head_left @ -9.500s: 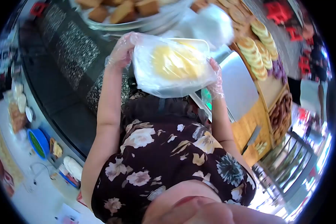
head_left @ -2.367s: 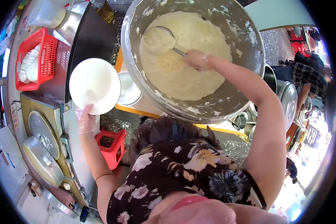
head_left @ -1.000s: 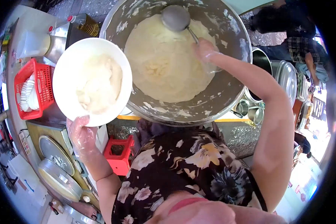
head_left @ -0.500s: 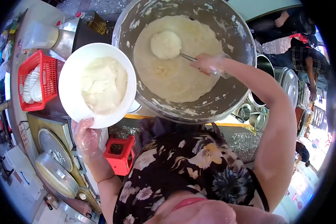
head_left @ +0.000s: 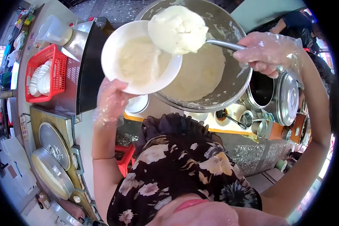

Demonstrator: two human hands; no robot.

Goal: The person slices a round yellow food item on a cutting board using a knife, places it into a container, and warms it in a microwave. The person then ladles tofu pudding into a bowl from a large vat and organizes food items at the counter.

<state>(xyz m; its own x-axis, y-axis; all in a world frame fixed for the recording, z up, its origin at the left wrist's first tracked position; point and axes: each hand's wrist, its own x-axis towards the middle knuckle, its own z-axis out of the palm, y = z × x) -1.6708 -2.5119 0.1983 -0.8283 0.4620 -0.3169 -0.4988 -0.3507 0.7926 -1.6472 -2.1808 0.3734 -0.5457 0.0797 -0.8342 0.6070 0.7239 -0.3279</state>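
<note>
The ladle (head_left: pixel 226 45) has risen above counter (head_left: pixel 160 108) and speckled floor (head_left: pixel 248 154).

Ahead of the person stands a vat (head_left: pixel 239 81) with batter (head_left: pixel 197 77) in it. The left hand (head_left: pixel 111 98) has a bowl (head_left: pixel 113 56) by its near rim, overlapping the vat's left side in view, more batter inside. The right hand (head_left: pixel 271 54) grips a ladle (head_left: pixel 225 44), its heaped scoop above the bowl's right part. Far left, a basket (head_left: pixel 58 71) contains dishes (head_left: pixel 43 77), a jug (head_left: pixel 55 32) beyond it. Right of the vat sit a lidded pot (head_left: pixel 288 100) and, nearer, saucepans (head_left: pixel 246 118); a stool (head_left: pixel 126 160) shows right of the left forearm
</note>
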